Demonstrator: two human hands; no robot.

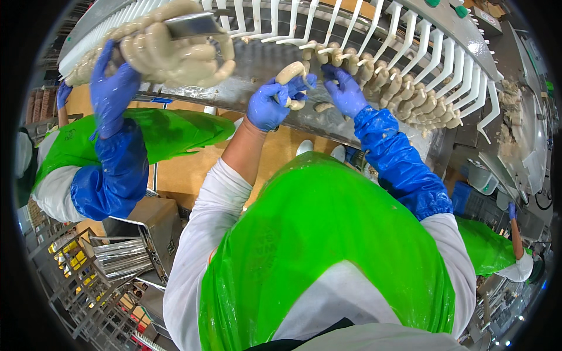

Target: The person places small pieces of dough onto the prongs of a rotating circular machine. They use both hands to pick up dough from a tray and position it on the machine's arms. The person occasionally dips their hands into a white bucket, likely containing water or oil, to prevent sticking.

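Note:
My left hand [267, 107], in a blue glove, is closed around a short run of pale sausage links [290, 72]. One link bends up above the fingers and another pokes out below them. To its right, my gloved right hand [348, 93] has thumb and fingers apart, with the fingertips at the left end of a row of hanging sausages [404, 96]. These sausages dangle in bunches from white hooks [436, 55] on a curved rail. Whether the right fingertips touch a link is not clear. A loose pale piece [322, 107] lies on the metal table [246, 82] between my hands.
At the left, a co-worker's gloved hand [114, 88] is at a large heap of sausages [170, 52], beside a shiny metal part [193, 25]. Another person in a green apron [483, 245] stands at the far right. Metal racks [88, 263] and a box [155, 225] stand behind left.

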